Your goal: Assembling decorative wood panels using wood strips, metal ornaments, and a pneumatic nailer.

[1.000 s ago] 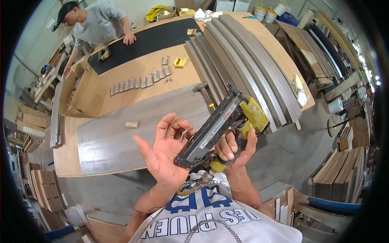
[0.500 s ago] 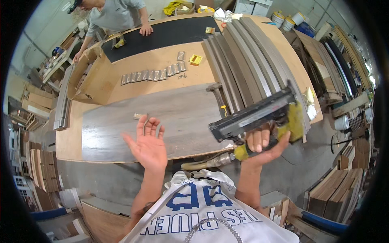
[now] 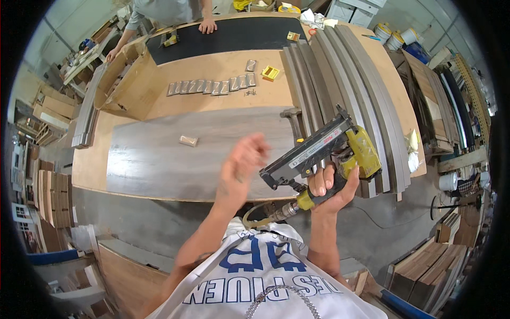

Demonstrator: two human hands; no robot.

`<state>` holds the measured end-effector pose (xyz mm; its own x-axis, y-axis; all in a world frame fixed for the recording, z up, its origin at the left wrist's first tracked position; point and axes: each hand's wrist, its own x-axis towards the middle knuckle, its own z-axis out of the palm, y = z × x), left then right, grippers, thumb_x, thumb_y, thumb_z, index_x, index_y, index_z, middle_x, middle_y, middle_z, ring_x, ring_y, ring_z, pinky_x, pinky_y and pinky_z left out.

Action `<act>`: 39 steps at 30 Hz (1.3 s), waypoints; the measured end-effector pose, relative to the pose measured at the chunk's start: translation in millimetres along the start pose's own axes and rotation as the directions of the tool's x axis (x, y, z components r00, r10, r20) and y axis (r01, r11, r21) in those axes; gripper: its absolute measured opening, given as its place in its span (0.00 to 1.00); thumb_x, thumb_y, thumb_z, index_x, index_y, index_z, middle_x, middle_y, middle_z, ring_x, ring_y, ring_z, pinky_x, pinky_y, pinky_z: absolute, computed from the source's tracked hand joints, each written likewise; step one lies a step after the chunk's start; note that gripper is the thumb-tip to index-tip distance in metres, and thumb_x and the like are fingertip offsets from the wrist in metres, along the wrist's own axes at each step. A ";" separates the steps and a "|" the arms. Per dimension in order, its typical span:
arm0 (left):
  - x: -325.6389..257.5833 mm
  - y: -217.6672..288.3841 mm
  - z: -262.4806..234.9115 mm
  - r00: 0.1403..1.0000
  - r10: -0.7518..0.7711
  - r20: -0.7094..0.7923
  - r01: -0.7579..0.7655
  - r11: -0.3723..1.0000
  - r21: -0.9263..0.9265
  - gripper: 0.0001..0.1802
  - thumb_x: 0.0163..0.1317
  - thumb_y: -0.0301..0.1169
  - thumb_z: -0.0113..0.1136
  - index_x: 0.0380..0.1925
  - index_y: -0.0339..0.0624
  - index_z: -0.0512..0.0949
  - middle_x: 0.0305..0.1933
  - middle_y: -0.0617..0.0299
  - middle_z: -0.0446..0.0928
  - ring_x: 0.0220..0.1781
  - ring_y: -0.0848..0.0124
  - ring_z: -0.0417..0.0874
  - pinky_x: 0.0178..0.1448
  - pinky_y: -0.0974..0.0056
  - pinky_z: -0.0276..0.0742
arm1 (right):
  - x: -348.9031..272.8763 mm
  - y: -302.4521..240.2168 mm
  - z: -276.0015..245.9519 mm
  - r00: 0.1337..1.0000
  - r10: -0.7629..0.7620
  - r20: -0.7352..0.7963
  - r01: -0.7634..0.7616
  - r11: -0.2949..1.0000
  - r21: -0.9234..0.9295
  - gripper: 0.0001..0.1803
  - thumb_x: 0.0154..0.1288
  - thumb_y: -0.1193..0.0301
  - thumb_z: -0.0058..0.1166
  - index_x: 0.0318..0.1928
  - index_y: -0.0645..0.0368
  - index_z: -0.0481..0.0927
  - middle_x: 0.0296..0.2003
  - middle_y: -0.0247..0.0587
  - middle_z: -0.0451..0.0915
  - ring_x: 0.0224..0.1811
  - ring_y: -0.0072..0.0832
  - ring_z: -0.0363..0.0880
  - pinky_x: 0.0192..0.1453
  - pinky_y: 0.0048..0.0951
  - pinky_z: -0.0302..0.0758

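Note:
My right hand [image 3: 329, 187] grips the handle of a yellow and black pneumatic nail gun [image 3: 324, 151], held level above the near edge of the workbench, with its air hose fitting [image 3: 279, 212] hanging below. My left hand [image 3: 241, 165] is blurred in motion just left of the gun's long black magazine, fingers curled, holding nothing that I can see. A grey wood-grain panel [image 3: 159, 154] lies flat on the bench under both hands. A small wooden block [image 3: 188, 141] rests on it.
Long grey mouldings [image 3: 340, 80] are stacked along the bench's right side. A row of small grey pieces [image 3: 210, 86] and a yellow box [image 3: 270, 73] lie on the plywood top. Another person [image 3: 170, 10] leans on a black panel [image 3: 223, 34] at the far end. Boards fill the floor on the right.
My left hand went from open with spread fingers to curled and moved right toward the nail gun. The gun dropped slightly and shifted left in my right hand.

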<state>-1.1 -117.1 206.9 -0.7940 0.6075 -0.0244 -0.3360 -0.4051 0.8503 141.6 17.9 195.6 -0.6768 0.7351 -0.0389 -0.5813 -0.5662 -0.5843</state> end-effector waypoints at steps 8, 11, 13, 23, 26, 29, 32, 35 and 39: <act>-48.7 16.6 31.7 0.919 0.144 0.366 -0.391 0.442 0.807 0.33 0.56 0.38 0.78 0.55 0.33 0.74 0.39 0.50 0.85 0.34 0.62 0.89 0.38 0.62 0.84 | 8.9 -0.1 -5.1 0.979 0.143 0.148 -0.199 0.837 0.510 0.32 0.77 0.42 0.40 0.35 0.62 0.74 0.17 0.31 0.67 0.16 0.22 0.64 0.20 0.25 0.63; -58.0 21.8 38.1 0.905 0.176 0.386 -0.425 0.371 0.826 0.33 0.53 0.34 0.79 0.54 0.30 0.74 0.39 0.50 0.84 0.31 0.66 0.89 0.32 0.65 0.83 | 12.9 10.0 -19.6 0.927 0.093 0.363 -0.292 0.784 0.548 0.32 0.77 0.44 0.41 0.42 0.66 0.75 0.19 0.30 0.68 0.15 0.22 0.65 0.20 0.24 0.65; -64.8 19.8 38.2 0.902 0.217 0.374 -0.426 0.299 0.854 0.32 0.54 0.34 0.79 0.55 0.32 0.75 0.39 0.53 0.86 0.35 0.68 0.88 0.41 0.65 0.83 | 11.8 8.1 -18.7 0.921 0.157 0.356 -0.344 0.753 0.560 0.32 0.76 0.43 0.43 0.31 0.62 0.74 0.17 0.29 0.67 0.15 0.22 0.67 0.20 0.25 0.66; -82.1 34.3 44.8 0.809 0.174 0.562 -0.584 0.115 0.804 0.35 0.54 0.33 0.78 0.53 0.19 0.71 0.38 0.45 0.84 0.32 0.61 0.89 0.36 0.64 0.85 | 1.3 10.7 -13.1 0.886 0.161 0.435 -0.422 0.670 0.611 0.37 0.70 0.35 0.46 0.20 0.56 0.71 0.13 0.34 0.70 0.12 0.22 0.69 0.16 0.23 0.67; -88.4 31.4 39.1 0.797 0.209 0.566 -0.597 0.131 0.792 0.36 0.54 0.33 0.78 0.54 0.19 0.71 0.39 0.44 0.84 0.31 0.61 0.89 0.36 0.64 0.85 | -5.4 11.1 -12.2 0.890 0.188 0.416 -0.420 0.697 0.582 0.39 0.69 0.32 0.43 0.18 0.54 0.70 0.12 0.35 0.70 0.10 0.23 0.66 0.14 0.21 0.63; -95.0 25.4 34.5 0.816 0.258 0.517 -0.565 0.171 0.807 0.37 0.56 0.37 0.77 0.58 0.24 0.71 0.40 0.46 0.86 0.36 0.58 0.90 0.40 0.59 0.84 | -5.8 14.3 -16.8 0.872 0.165 0.460 -0.417 0.743 0.524 0.39 0.69 0.32 0.40 0.18 0.54 0.69 0.13 0.36 0.71 0.11 0.24 0.65 0.15 0.22 0.63; -83.7 5.0 19.9 0.870 0.234 0.434 -0.477 0.182 0.860 0.35 0.57 0.35 0.77 0.57 0.23 0.72 0.36 0.46 0.84 0.31 0.63 0.88 0.37 0.61 0.84 | 7.1 13.6 -34.0 0.906 0.196 0.375 -0.343 0.859 0.381 0.36 0.71 0.36 0.41 0.21 0.54 0.70 0.14 0.37 0.72 0.12 0.26 0.67 0.16 0.25 0.65; -61.9 -44.2 -21.0 1.000 -0.017 0.013 -0.001 0.603 0.798 0.28 0.67 0.35 0.68 0.61 0.30 0.73 0.30 0.56 0.83 0.30 0.75 0.81 0.38 0.68 0.79 | 46.7 23.0 -53.3 0.975 0.221 0.001 -0.221 0.973 -0.063 0.27 0.73 0.46 0.49 0.30 0.59 0.75 0.15 0.35 0.71 0.13 0.28 0.71 0.20 0.26 0.71; -71.4 -71.7 -69.6 0.988 -0.133 -0.074 0.146 0.690 0.709 0.25 0.71 0.35 0.64 0.61 0.30 0.73 0.29 0.59 0.82 0.30 0.78 0.80 0.39 0.71 0.77 | 93.9 58.2 -99.3 0.947 0.321 -0.025 -0.261 0.722 -0.641 0.19 0.68 0.59 0.65 0.40 0.64 0.78 0.18 0.36 0.75 0.15 0.26 0.75 0.19 0.28 0.72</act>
<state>44.4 -179.0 111.0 -0.7777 0.6035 -0.1761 0.0111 0.2933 0.9560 89.1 91.1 77.4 -0.8159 0.5240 -0.2446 0.0466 -0.3621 -0.9310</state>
